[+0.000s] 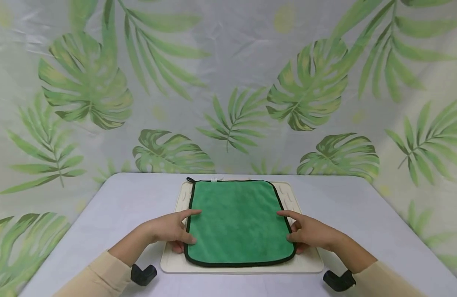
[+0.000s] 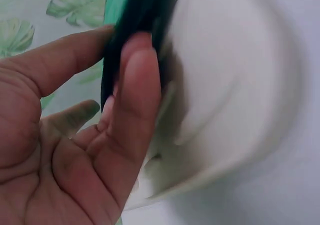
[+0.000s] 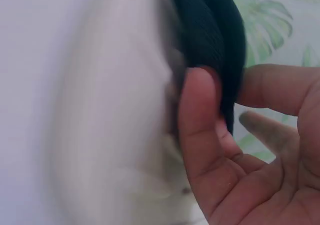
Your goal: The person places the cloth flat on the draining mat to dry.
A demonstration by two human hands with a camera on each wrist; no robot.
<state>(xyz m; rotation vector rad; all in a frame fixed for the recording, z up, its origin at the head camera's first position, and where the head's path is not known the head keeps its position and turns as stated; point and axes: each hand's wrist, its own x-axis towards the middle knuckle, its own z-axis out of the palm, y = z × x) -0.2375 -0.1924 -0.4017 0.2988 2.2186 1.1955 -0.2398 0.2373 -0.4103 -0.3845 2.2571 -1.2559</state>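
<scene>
A green cloth [image 1: 237, 222] with a black bound edge and a small black loop at its far left corner is spread over a cream board [image 1: 241, 270]. My left hand [image 1: 174, 231] pinches the cloth's left edge near its front corner. In the left wrist view, the dark edge [image 2: 142, 17] sits between thumb and fingers. On the opposite side my right hand [image 1: 308, 231] pinches the right edge. The right wrist view shows the edge [image 3: 207, 30] as thick dark layers between the digits. Index fingers of both hands point inward over the cloth.
The board lies on a white-covered table [image 1: 124, 206], its raised rim showing around the cloth. Behind stands a white curtain [image 1: 235, 53] printed with green leaves. A black wrist mount [image 1: 143, 275] shows under the left forearm and another [image 1: 339, 280] under the right.
</scene>
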